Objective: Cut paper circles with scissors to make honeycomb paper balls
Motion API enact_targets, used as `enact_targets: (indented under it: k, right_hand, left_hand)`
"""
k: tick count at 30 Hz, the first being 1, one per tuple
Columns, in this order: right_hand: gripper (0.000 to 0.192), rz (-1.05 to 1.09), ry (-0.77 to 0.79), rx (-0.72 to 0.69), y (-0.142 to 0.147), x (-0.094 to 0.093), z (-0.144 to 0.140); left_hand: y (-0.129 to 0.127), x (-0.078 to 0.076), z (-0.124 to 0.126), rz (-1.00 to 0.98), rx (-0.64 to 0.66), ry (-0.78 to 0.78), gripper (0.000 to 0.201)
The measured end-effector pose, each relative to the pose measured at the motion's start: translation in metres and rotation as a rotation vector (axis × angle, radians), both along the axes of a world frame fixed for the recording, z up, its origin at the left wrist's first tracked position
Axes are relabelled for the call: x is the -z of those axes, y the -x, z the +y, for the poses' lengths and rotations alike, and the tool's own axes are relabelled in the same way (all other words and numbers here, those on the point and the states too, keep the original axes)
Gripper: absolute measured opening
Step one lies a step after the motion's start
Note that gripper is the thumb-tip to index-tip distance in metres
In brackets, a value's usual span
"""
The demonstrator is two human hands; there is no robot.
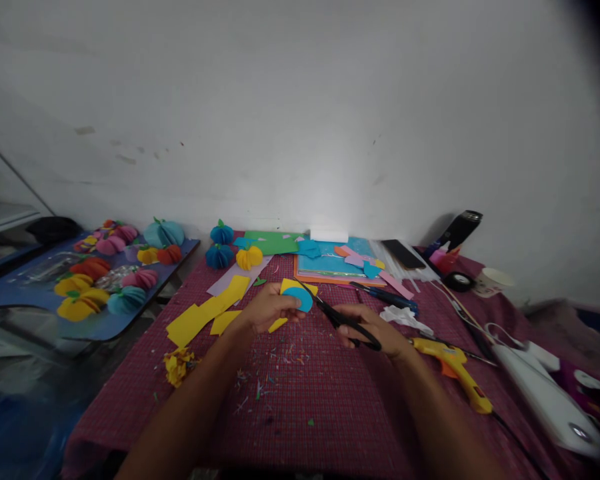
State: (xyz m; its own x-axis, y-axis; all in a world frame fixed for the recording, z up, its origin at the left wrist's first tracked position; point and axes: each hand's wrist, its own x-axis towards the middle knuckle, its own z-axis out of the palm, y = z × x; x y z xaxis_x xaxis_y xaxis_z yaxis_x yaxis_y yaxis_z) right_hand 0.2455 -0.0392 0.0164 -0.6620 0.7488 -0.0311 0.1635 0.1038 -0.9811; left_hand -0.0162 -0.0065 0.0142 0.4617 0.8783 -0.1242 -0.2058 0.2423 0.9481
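Between its thumb and fingers my left hand (269,309) pinches a blue paper circle (300,299). A piece of yellow paper (307,289) shows behind the circle, apparently held together with it. My right hand (367,328) grips black scissors (337,318) by the handles. Their blades point up and left, right beside the edge of the papers; whether they touch is hard to tell. Yellow paper strips (207,310) lie left of my left hand, and a crumpled yellow paper piece (179,366) sits nearer to me. Small paper snippets (280,360) are scattered beneath my hands.
A yellow glue gun (453,367) with its cord lies right of my right forearm, near a white power strip (545,393). Behind are stacked coloured sheets (330,267), a screwdriver-like blue tool (393,297) and a black bottle (461,230). Paper pumpkins (83,303) cover a blue table at left.
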Motion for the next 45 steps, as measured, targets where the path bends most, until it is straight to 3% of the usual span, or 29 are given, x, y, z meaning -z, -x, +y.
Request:
enact_targets:
  k: [45]
  right_hand:
    - [0.042,-0.030,0.024,0.022,-0.0041,-0.0034,-0.0007]
  left_hand:
    - [0.0039,-0.0024,-0.0014,0.016,0.059,-0.010,0.028]
